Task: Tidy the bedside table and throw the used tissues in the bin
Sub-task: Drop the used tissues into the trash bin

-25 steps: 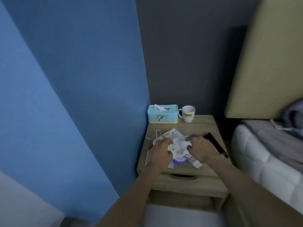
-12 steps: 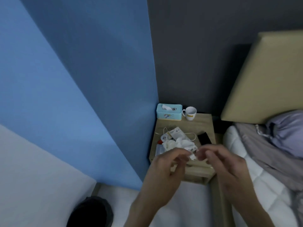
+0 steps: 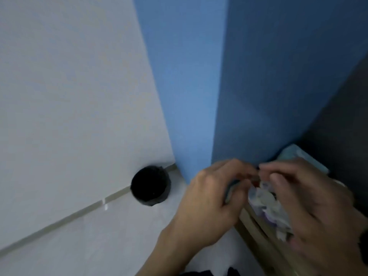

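My left hand (image 3: 211,198) and my right hand (image 3: 310,198) are raised at the lower right, fingers curled, their fingertips meeting in a pinch. Motion blur hides whether anything is between them. Behind and between the hands shows a crumpled white heap of used tissues (image 3: 264,202) with something purple under it, on the wooden bedside table (image 3: 256,234). The black round bin (image 3: 150,185) stands on the floor to the left of the hands, against the white wall, its mouth open.
A blue wall corner (image 3: 199,116) juts out between the bin and the table. The teal tissue box (image 3: 294,154) peeks out above my right hand. Pale floor (image 3: 99,240) stretches in front of the bin.
The view has swung left and down: the bed, headboard and mug have left the frame, and the bin now sits mid-frame. Both hands stay pinched together, now nearer the camera.
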`<move>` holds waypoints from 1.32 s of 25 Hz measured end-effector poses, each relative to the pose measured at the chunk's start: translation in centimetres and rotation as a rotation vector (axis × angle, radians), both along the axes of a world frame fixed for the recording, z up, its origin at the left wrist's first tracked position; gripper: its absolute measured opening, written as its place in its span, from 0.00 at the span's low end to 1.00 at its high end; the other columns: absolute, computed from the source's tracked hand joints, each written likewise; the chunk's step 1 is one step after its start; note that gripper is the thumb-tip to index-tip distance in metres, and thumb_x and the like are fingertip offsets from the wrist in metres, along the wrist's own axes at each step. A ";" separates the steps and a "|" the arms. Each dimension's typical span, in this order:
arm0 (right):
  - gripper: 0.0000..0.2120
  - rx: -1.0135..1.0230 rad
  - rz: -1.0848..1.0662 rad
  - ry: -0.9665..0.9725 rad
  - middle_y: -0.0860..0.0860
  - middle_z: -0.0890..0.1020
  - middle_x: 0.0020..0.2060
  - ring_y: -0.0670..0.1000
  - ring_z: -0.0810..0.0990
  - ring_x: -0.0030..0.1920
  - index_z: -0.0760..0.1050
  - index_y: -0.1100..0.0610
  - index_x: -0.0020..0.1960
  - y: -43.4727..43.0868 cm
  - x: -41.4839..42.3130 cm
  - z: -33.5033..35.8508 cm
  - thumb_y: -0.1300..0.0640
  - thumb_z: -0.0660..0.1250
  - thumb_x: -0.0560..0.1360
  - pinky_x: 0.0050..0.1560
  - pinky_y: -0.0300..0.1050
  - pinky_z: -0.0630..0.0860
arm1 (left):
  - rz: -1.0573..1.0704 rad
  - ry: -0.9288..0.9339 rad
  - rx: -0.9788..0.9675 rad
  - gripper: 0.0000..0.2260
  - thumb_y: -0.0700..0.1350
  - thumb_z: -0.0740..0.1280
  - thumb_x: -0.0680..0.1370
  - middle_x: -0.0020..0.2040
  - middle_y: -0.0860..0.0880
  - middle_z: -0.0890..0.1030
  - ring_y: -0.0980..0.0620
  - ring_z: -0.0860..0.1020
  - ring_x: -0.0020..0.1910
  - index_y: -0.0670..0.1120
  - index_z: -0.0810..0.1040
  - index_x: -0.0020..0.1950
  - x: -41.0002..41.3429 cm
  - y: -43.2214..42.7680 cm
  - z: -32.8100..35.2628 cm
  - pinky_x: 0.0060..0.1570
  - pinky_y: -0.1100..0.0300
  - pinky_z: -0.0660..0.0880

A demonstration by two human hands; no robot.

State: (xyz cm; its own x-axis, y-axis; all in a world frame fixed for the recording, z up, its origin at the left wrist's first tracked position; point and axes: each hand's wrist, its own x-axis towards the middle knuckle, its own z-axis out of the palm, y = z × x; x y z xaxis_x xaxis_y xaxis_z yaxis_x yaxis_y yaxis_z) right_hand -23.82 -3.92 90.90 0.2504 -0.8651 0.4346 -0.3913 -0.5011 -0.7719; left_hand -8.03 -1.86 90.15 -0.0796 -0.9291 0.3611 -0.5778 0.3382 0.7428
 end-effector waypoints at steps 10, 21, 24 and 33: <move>0.11 0.230 0.560 0.393 0.47 0.79 0.50 0.50 0.78 0.53 0.75 0.52 0.56 -5.7 23.6 -13.1 0.58 0.65 0.74 0.53 0.40 0.74 | 0.619 0.089 0.383 0.19 0.37 0.65 0.74 0.63 0.47 0.79 0.52 0.74 0.62 0.45 0.75 0.65 17.9 5.1 -11.2 0.60 0.66 0.66; 0.27 0.181 0.667 1.040 0.59 0.64 0.71 0.58 0.61 0.71 0.58 0.61 0.72 -16.6 40.7 -46.2 0.59 0.60 0.75 0.70 0.53 0.63 | 0.625 -0.182 0.897 0.26 0.41 0.62 0.77 0.76 0.44 0.64 0.46 0.60 0.75 0.42 0.62 0.75 32.7 -5.0 -43.8 0.72 0.51 0.62; 0.30 0.214 0.693 1.170 0.59 0.59 0.74 0.60 0.53 0.74 0.54 0.61 0.73 -19.4 40.9 -57.4 0.56 0.62 0.76 0.73 0.51 0.54 | 0.601 -0.221 0.990 0.27 0.43 0.62 0.78 0.77 0.45 0.60 0.46 0.56 0.77 0.43 0.59 0.76 33.5 -7.7 -55.0 0.74 0.47 0.59; 0.16 -0.014 0.876 1.324 0.56 0.79 0.56 0.56 0.75 0.58 0.72 0.57 0.62 -20.5 41.6 -77.9 0.57 0.63 0.75 0.72 0.51 0.57 | 0.500 -0.360 1.112 0.17 0.39 0.60 0.76 0.62 0.42 0.77 0.44 0.72 0.64 0.42 0.73 0.66 34.5 -10.4 -72.4 0.69 0.53 0.63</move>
